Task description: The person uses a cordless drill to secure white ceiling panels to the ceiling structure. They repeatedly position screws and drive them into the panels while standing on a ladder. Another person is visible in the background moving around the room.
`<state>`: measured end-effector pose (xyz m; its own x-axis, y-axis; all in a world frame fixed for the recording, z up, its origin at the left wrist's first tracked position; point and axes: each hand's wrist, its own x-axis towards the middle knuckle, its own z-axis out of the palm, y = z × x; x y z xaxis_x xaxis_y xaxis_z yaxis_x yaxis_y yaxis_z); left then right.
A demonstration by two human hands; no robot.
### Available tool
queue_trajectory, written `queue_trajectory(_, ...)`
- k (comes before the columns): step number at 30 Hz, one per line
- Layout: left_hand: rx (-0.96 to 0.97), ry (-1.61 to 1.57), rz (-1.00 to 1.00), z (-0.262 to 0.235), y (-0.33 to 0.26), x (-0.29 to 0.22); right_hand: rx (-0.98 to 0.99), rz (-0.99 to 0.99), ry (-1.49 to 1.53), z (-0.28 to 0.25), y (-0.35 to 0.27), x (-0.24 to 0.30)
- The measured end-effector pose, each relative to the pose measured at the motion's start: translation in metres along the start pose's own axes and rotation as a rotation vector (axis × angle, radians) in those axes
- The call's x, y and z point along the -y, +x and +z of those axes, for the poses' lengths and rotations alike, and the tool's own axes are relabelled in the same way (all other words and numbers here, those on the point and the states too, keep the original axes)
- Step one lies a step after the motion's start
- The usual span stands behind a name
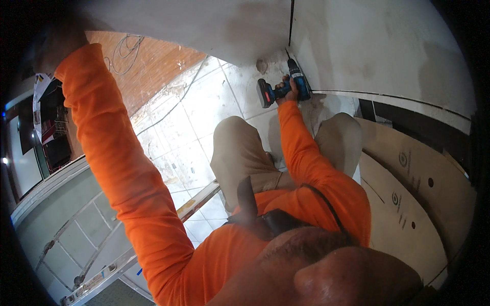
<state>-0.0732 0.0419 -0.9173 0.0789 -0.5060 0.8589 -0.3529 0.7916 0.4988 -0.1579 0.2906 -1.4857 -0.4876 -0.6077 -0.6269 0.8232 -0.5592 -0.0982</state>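
My right hand (287, 87) grips the handle of a blue cordless drill (300, 80) with a black and red battery at its base. The drill's bit points up at the seam between two white panels (357, 46). My right arm in an orange sleeve reaches forward over my knees. My left arm, also in an orange sleeve, stretches up to the far upper left. My left hand (50, 50) lies in shadow against the edge of the white panel (204, 20); its fingers are not visible.
A white tiled floor (189, 117) lies below my knees. An aluminium ladder (97, 270) crosses the lower left. A thin cable (125, 51) loops on a reddish wooden surface. Brown boards with small holes (413, 204) lean at the right.
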Motion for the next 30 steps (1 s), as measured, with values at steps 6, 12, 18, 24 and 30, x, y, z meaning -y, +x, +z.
queue_trajectory(6, 0.07, 0.002, -0.101, -0.003, -0.003, -0.017, 0.05, 0.003, 0.039, -0.006, 0.002, -0.002)
queue_trajectory(12, 0.266, -0.017, 0.0, -0.01, 0.001, -0.012, 0.056, -0.038, 0.036, -0.009, 0.001, -0.005)
queue_trajectory(18, 0.205, 0.086, -0.524, -0.018, -0.013, -0.086, 0.023, 0.034, 0.046, 0.004, -0.01, -0.006)
queue_trajectory(24, 0.344, 0.107, -0.364, -0.015, -0.016, -0.062, -0.026, -0.048, -0.002, 0.017, -0.012, -0.003)
queue_trajectory(30, 0.304, 0.183, -0.324, -0.013, -0.012, -0.053, -0.044, -0.034, -0.043, 0.005, -0.004, -0.005)
